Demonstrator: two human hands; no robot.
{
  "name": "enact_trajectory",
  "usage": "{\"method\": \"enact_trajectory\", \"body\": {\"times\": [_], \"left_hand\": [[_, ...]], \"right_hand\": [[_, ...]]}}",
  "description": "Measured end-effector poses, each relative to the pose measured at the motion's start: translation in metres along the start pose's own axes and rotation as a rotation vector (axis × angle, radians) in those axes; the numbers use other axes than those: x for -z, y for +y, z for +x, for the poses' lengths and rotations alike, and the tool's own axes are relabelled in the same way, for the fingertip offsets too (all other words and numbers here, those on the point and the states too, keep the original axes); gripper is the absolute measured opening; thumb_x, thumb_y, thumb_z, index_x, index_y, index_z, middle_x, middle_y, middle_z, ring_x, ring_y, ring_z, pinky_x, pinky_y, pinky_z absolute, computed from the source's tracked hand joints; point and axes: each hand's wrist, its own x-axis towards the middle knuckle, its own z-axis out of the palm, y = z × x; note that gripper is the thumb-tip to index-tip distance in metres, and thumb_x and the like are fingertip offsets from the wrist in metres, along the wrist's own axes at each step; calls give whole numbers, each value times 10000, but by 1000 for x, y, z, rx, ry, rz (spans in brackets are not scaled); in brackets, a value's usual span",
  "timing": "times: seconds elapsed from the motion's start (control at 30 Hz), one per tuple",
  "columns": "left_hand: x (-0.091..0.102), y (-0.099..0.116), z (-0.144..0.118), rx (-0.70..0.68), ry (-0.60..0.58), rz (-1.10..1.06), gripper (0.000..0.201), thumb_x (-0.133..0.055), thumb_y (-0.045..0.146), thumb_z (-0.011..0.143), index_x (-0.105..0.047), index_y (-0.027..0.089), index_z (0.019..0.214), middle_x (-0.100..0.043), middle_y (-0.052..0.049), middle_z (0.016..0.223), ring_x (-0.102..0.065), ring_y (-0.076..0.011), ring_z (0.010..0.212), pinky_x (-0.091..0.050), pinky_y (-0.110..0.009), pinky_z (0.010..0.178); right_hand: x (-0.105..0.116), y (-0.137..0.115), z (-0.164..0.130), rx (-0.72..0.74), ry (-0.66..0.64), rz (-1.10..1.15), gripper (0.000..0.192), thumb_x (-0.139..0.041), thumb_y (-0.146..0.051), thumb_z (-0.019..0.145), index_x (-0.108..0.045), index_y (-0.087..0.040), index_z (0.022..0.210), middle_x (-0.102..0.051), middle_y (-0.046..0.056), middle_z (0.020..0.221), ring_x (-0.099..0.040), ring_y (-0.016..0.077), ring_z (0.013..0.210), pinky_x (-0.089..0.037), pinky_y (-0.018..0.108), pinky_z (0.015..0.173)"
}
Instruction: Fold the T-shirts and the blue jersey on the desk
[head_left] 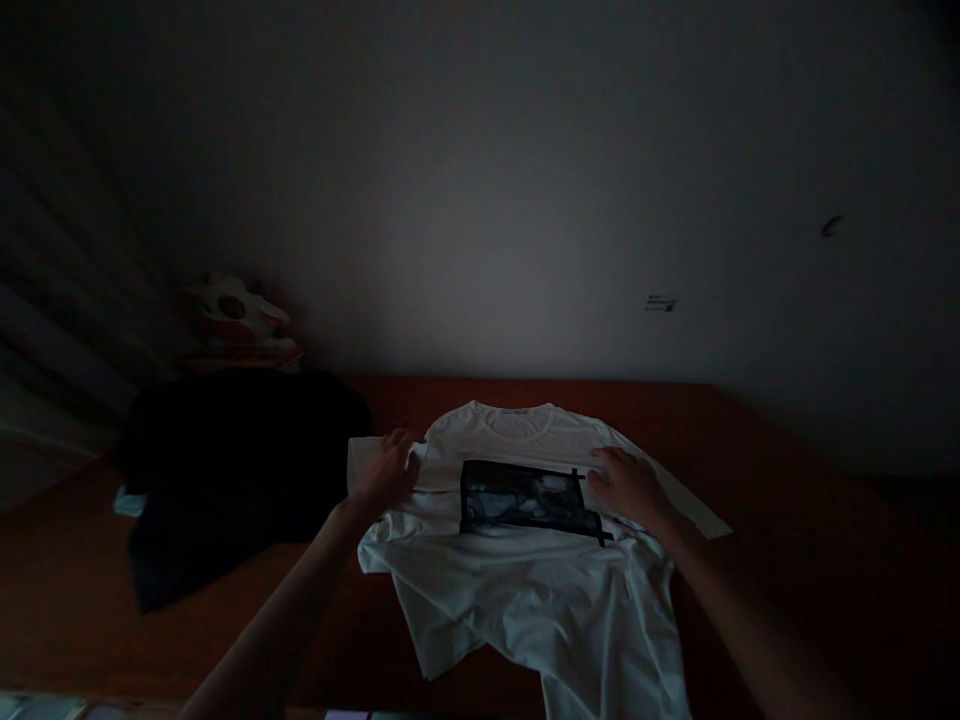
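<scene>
I am pressing my left hand (pixel 386 468) flat, fingers spread, on the left sleeve of the white T-shirt (pixel 525 560), and my right hand (pixel 628 482) is lying open on its chest beside the dark print (pixel 525 498). The shirt is spreading between and below both hands on the red-brown table (pixel 787 520); a black garment (pixel 232 470) is lying just left of my left hand.

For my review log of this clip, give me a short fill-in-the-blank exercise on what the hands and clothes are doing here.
1. Both hands rest on a white ____ with a dark printed rectangle.
2. The left hand lies on the shirt's ____.
3. The right hand lies flat beside the ____.
4. Left of the shirt lies a ____ garment on the table.

Missing words: T-shirt; sleeve; print; black
</scene>
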Motion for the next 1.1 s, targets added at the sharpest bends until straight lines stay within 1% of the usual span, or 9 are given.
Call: {"method": "enact_trajectory", "body": {"times": [0.13, 0.23, 0.33, 0.43, 0.6, 0.73, 0.87, 0.97, 1.1], "left_hand": [[-30, 41, 29, -112, -97, -29, 388, -402, 163, 930, -597, 174, 1265, -689, -123, 1233, -636, -246, 1156, -473, -411, 1038], [-44, 49, 48, -48, -198, 94, 417, -451, 231, 935, -558, 191, 1336, -693, -132, 1235, -636, -280, 1168, -450, -461, 1040], [-57, 39, 69, 68, -223, 162, 408, -455, 307, 937, -589, 174, 1299, -671, -186, 1262, -624, -364, 1177, -405, -613, 1027], [-70, 20, 93, 143, -252, 204, 438, -448, 418, 942, -624, 167, 1255, -653, -215, 1283, -618, -411, 1168, -278, -746, 1047], [-93, -8, 120, 161, -281, 196, 487, -444, 446, 958, -567, 198, 1359, -541, -229, 1448, -497, -429, 1323, -286, -758, 1034], [-105, -16, 121, 103, -192, 186, 488, -415, 362, 988, -486, 215, 1448, -411, -194, 1579, -326, -393, 1466, -228, -688, 1126], [-104, -12, 125, 71, -35, 202, 448, -398, 297, 984, -540, 181, 1393, -471, -179, 1525, -391, -356, 1415, -263, -567, 1166], [-94, 2, 126, 37, -79, 206, 428, -400, 199, 955, -579, 170, 1342, -564, -180, 1401, -512, -340, 1270, -400, -513, 1059], [-78, 27, 102, 67, -127, 217, 407, -423, 192, 937, -585, 163, 1310, -570, -198, 1365, -559, -352, 1186, -476, -503, 934]], "right_hand": [[-15, -32, 9, -100, -55, -21, 546, -366, -507, 998, -476, -263, 1474, -418, 156, 1579, -356, 370, 1449, -294, 666, 1095], [-26, -42, 14, -175, -114, -28, 639, -286, -593, 1000, -348, -299, 1565, -251, 165, 1661, -231, 438, 1500, -242, 760, 1066], [-29, -43, 22, -170, -134, -32, 680, -260, -627, 996, -270, -309, 1597, -188, 171, 1679, -166, 454, 1516, -196, 784, 1071], [-23, -40, 39, -146, -188, -19, 710, -276, -667, 983, -247, -322, 1602, -147, 166, 1690, -115, 443, 1530, -164, 778, 1090], [-14, -33, 79, -81, -315, 81, 822, -355, -816, 880, -326, -367, 1568, -191, 129, 1685, -116, 405, 1539, -166, 767, 1103], [-34, -32, 97, -146, -175, 37, 758, -238, -756, 946, -317, -341, 1576, -202, 125, 1683, -126, 389, 1539, -130, 764, 1115], [-53, -31, 100, -159, -100, -5, 775, -228, -753, 947, -285, -322, 1589, -160, 123, 1694, -123, 403, 1537, -99, 760, 1121], [-52, -32, 100, -152, -67, -5, 750, -257, -727, 956, -336, -301, 1569, -225, 136, 1675, -172, 399, 1525, -130, 744, 1123], [-36, -42, 92, -51, 112, -85, 566, -365, -502, 1001, -514, -174, 1437, -401, 202, 1575, -337, 355, 1444, -173, 626, 1168]]}}
